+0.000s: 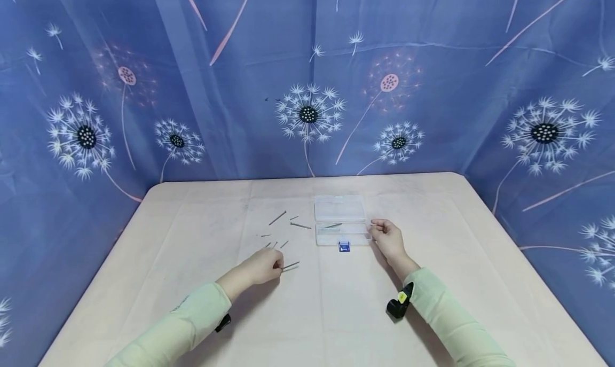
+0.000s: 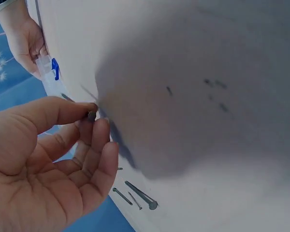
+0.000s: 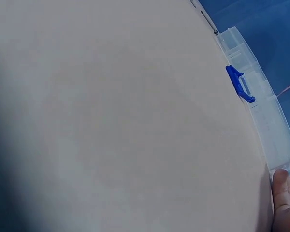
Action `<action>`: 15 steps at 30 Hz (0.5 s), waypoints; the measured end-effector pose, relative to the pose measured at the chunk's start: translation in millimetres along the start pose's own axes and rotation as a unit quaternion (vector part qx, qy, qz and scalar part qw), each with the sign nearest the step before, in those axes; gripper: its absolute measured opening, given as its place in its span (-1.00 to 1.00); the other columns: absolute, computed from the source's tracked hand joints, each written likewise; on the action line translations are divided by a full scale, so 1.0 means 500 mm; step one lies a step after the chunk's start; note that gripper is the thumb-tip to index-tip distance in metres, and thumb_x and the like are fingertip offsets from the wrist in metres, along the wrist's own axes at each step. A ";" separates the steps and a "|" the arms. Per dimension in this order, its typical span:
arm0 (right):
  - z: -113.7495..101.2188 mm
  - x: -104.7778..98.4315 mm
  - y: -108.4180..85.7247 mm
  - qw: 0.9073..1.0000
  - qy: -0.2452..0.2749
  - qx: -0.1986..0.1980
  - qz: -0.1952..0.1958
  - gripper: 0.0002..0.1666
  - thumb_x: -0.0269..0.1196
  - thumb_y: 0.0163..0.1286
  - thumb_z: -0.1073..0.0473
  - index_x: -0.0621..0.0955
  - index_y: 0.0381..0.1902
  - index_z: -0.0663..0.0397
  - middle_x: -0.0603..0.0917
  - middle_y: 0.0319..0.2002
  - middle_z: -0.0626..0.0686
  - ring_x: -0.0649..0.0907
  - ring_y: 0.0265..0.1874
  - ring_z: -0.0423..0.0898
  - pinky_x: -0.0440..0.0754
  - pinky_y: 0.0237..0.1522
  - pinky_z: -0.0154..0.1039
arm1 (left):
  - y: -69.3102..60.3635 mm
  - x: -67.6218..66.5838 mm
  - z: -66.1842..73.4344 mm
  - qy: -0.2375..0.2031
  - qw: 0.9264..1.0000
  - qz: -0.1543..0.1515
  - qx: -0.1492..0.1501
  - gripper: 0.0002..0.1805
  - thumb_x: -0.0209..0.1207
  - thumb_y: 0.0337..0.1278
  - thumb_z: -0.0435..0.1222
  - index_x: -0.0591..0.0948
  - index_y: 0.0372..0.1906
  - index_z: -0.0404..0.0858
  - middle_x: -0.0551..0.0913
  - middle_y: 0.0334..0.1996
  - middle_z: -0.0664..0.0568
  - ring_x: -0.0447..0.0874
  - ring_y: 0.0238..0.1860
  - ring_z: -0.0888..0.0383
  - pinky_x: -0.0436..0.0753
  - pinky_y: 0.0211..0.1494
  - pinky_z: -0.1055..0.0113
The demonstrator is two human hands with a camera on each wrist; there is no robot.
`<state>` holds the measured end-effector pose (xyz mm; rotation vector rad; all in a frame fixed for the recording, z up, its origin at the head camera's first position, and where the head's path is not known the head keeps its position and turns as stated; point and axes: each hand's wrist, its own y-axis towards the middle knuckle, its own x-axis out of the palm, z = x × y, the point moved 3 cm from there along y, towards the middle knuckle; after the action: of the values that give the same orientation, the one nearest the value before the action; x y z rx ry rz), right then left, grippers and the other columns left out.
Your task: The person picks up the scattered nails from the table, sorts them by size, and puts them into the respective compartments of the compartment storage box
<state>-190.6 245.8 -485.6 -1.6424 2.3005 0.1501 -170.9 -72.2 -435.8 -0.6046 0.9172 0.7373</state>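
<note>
Between thumb and fingertips, my left hand [image 1: 261, 265] pinches a long nail [image 1: 291, 265] just above the table. Its head [image 2: 92, 115] shows at the fingertips in the left wrist view, and the shaft points right in the head view. A clear plastic box [image 1: 343, 244] lies with its lid [image 1: 340, 209] folded back and its blue latch [image 1: 344, 246] facing me. One nail [image 1: 333, 226] is inside it. At the box's right end, my right hand [image 1: 389, 241] holds the side wall between thumb and fingers; part of that grip is hidden.
Several loose nails of different lengths lie left of the box, among them a long nail [image 1: 277, 217] and another [image 1: 300, 226] near the box. The pale table [image 1: 355, 313] ends at a blue dandelion-patterned curtain [image 1: 240, 116] behind and at both sides.
</note>
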 end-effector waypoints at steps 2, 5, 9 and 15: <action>0.001 0.001 -0.001 1.000 0.001 0.002 0.000 -0.64 0.13 0.34 0.29 0.48 0.05 0.36 0.56 -0.21 0.12 0.49 -0.43 -0.32 0.49 -0.41 -0.52 | 0.001 0.002 -0.001 0.003 1.000 0.009 0.011 -0.92 0.19 -0.01 -0.50 0.57 -0.50 -0.30 0.56 -0.53 0.06 0.45 -0.46 0.20 0.52 -0.33 0.32; 0.001 0.002 -0.001 1.000 0.001 0.006 0.000 -0.64 0.13 0.33 0.28 0.49 0.06 0.35 0.55 -0.22 0.10 0.49 -0.43 -0.31 0.49 -0.41 -0.52 | 0.003 0.006 -0.001 0.005 1.000 0.020 0.016 -0.89 0.21 0.03 -0.47 0.57 -0.50 -0.26 0.54 -0.52 0.08 0.44 -0.41 0.20 0.51 -0.28 0.29; 0.002 0.003 -0.001 1.000 -0.002 0.006 0.000 -0.63 0.13 0.33 0.27 0.49 0.05 0.35 0.55 -0.21 0.10 0.49 -0.41 -0.31 0.50 -0.41 -0.53 | 0.004 0.005 0.002 -0.010 0.999 0.037 0.013 -0.89 0.19 0.08 -0.46 0.56 -0.47 -0.24 0.54 -0.49 0.07 0.44 -0.36 0.19 0.52 -0.20 0.22; 0.004 0.003 0.001 1.000 0.002 0.005 0.004 -0.64 0.13 0.32 0.28 0.49 0.05 0.36 0.55 -0.22 0.09 0.48 -0.40 -0.31 0.49 -0.42 -0.53 | 0.010 -0.001 0.005 -0.032 0.996 0.074 0.034 -0.94 0.17 0.14 -0.43 0.57 -0.41 -0.26 0.63 -0.43 0.05 0.56 -0.35 0.17 0.57 -0.20 0.27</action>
<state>-191.1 245.2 -488.1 -1.6311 2.3065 0.1371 -173.9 -67.2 -434.9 -0.4539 0.9315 0.8507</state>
